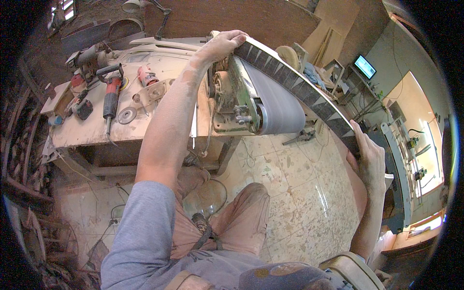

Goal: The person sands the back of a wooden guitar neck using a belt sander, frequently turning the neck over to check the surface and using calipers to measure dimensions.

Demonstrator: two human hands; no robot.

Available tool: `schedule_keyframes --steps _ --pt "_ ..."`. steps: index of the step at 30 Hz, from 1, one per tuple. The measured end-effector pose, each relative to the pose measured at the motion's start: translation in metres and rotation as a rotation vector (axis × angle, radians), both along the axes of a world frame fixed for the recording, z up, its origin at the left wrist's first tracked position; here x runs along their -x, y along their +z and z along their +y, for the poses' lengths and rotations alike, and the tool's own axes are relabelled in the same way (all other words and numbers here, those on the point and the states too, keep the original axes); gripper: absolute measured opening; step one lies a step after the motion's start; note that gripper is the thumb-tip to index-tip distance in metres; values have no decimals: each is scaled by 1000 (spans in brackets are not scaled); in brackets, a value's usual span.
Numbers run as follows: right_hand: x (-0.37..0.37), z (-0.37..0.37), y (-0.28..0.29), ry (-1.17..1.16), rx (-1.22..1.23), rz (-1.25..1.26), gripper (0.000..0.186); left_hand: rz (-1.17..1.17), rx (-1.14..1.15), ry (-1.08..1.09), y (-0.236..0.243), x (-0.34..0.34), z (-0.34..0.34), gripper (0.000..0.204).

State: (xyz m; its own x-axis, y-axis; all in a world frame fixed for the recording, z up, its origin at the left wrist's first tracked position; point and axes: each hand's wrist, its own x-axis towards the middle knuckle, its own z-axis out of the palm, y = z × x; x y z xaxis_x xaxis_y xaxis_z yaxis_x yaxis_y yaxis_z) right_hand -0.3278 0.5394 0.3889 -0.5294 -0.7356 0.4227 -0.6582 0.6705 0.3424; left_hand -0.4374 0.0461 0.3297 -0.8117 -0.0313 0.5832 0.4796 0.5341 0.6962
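A long, gently curved piece (297, 79) with a white edge and dark triangle-patterned face spans diagonally across the belt sander (278, 108), lying along its grey belt; whether they touch is unclear. My left hand (227, 44) grips the piece's upper left end with fingers wrapped over it. At its lower right end, my right hand (368, 150) holds it, fingertips at the white edge. The sander's motor (221, 84) sits left of the belt, partly behind my left arm.
The dusty bench (82, 130) carries an angle grinder (112, 92), a cordless tool (82, 108), red tools and discs. Cables lie on the tiled floor (290, 198) near my legs. A monitor (365, 66) and a long metal tool (392, 179) are at the right. Wood pieces (29, 145) fill the left side.
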Motion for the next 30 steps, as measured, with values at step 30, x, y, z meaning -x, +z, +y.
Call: schedule_keyframes --steps 30 --pt "-18 5 2 -97 -19 -32 93 11 -29 -89 -10 27 6 40"
